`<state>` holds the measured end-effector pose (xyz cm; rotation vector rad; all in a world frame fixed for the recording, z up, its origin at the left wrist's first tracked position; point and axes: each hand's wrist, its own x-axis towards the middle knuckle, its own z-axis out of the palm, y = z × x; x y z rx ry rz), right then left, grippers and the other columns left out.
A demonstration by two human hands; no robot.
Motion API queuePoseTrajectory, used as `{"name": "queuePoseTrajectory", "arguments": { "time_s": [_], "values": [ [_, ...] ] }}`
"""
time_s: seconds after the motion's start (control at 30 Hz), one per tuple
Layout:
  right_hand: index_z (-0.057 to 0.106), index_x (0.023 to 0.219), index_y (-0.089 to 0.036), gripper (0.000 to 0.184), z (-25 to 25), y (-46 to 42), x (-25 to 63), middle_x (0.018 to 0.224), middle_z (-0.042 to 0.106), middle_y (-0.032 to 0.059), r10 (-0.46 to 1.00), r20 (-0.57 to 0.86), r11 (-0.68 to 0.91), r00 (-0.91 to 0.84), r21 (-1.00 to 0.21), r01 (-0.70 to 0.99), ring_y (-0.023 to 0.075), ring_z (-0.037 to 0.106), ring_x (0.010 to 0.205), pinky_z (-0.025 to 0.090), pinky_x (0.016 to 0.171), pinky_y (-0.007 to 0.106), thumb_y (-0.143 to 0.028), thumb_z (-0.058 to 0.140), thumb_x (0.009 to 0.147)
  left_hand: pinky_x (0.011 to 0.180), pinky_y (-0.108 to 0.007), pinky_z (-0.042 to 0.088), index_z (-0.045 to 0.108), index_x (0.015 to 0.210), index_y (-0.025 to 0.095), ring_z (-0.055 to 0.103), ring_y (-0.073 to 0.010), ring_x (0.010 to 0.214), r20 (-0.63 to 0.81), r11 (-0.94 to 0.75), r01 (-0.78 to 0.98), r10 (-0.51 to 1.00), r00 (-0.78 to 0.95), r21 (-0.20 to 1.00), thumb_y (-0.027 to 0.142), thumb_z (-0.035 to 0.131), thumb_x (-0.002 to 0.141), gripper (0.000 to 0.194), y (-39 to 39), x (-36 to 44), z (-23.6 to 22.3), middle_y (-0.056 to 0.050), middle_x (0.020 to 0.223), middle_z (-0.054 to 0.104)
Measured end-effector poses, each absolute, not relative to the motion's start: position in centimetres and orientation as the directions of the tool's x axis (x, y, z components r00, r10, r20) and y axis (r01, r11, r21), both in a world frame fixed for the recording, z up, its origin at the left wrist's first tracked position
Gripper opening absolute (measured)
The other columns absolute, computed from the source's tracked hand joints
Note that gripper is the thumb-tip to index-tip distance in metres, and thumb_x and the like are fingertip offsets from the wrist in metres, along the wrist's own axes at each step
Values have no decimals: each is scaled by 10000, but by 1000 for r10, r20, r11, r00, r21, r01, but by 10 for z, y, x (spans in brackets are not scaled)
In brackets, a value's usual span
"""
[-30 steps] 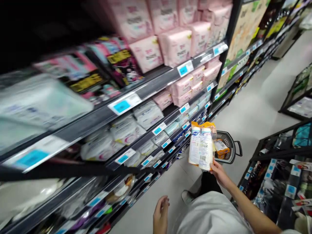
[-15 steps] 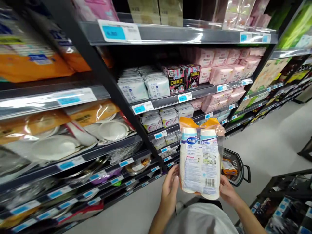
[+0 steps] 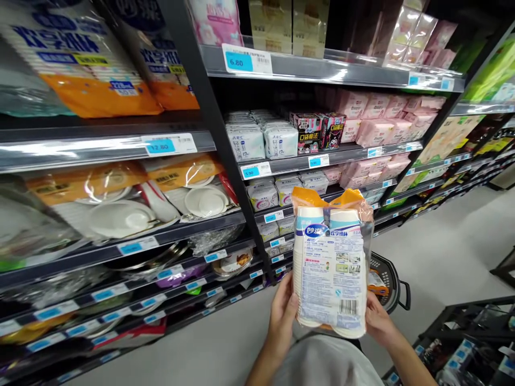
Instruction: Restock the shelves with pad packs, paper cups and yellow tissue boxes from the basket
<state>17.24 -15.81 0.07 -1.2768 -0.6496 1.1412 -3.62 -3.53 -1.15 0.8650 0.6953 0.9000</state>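
Between my two hands is an upright pack of paper cups, two stacks side by side in clear wrap with an orange top. Its printed back, with a barcode low on the right, faces me. My left hand grips the lower left side, thumb on the near face and the other fingers mostly hidden behind. On the lower right edge, my right hand is closed round the pack, its fingertips partly out of sight. Similar orange-bottomed cup packs stand on the upper left shelf.
Behind the pack, a dark shopping basket holding an orange package rests on the floor. Packaged white plates fill a left shelf. White and pink packets line the middle shelves. A low black rack stands at lower right.
My view has turned slightly left, bringing more of the cup packs on the upper left shelf into sight. The held pack stays between both hands and now covers more of the basket.
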Motion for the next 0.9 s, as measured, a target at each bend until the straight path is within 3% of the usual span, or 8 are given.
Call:
{"name": "queuePoseTrajectory", "arguments": {
  "time_s": [0.1, 0.2, 0.3, 0.4, 0.6, 0.73, 0.8, 0.9],
  "values": [
    [772, 1062, -294, 626, -3, -161, 172, 1044, 791, 117, 904, -195, -96, 381, -960, -262, 349, 726, 980, 563, 872, 524, -722, 836, 609, 1077, -429, 518, 610, 1382, 185, 578, -362, 1328, -166, 340, -358, 884, 437, 870, 629, 720, 824, 722, -35, -35, -10, -177, 1427, 618],
    [761, 1101, -294, 599, 6, -158, 170, 1111, 781, 113, 914, -176, -99, 365, -970, -222, 342, 715, 1028, 562, 897, 501, -695, 822, 661, 1004, -390, 553, 593, 1376, 205, 586, -329, 1292, -168, 251, -301, 946, 276, 920, 577, 703, 864, 641, -38, -33, -2, -168, 1426, 591],
    [747, 1146, -283, 572, 24, -146, 160, 1212, 752, 107, 929, -117, -74, 350, -988, -135, 334, 688, 1099, 540, 980, 469, -686, 771, 741, 1006, -364, 540, 596, 1352, 237, 550, -292, 1299, -37, 61, -212, 993, 116, 975, 477, 705, 892, 530, -48, -31, 16, -142, 1434, 527],
    [731, 1169, -265, 538, 34, -130, 144, 1206, 749, 98, 900, -22, -8, 436, -999, -32, 329, 677, 1115, 531, 1008, 447, -645, 755, 788, 1083, -409, 497, 601, 1380, 257, 488, -323, 1376, 101, -65, -184, 976, 193, 981, 443, 725, 874, 552, -60, -26, 36, -143, 1486, 454],
    [640, 1305, -288, 522, 20, -104, 110, 1217, 663, 90, 771, 258, 96, 582, -951, 295, 307, 631, 1115, 542, 973, 449, -458, 783, 832, 1192, -474, 399, 398, 1558, 274, 406, -381, 1463, 109, -29, -235, 936, 334, 971, 463, 816, 775, 907, -64, -4, 39, -161, 1595, 350],
    [389, 1565, -333, 752, 13, -102, 98, 1314, 516, 117, 749, 523, 201, 407, -764, 613, 310, 574, 1195, 538, 998, 479, -346, 709, 884, 1082, -450, 511, 349, 1527, 191, 564, -384, 1326, 38, 72, -385, 962, 269, 920, 519, 885, 663, 1068, -49, 3, 39, -219, 1454, 512],
    [264, 1626, -306, 829, 14, -104, 94, 1340, 473, 141, 780, 552, 238, 293, -696, 677, 325, 551, 1234, 540, 1005, 494, -292, 662, 899, 974, -423, 577, 421, 1424, 175, 659, -365, 1186, -1, 105, -420, 971, 240, 901, 524, 925, 586, 1039, -41, 1, 46, -198, 1304, 625],
    [195, 1645, -287, 873, 21, -105, 92, 1372, 460, 162, 836, 513, 263, 196, -687, 677, 334, 560, 1219, 587, 905, 453, -261, 648, 900, 752, -348, 618, 539, 1172, 174, 733, -300, 908, -53, 106, -365, 987, 152, 925, 461, 959, 505, 838, -32, -3, 55, -125, 1055, 716]
  ]
}}
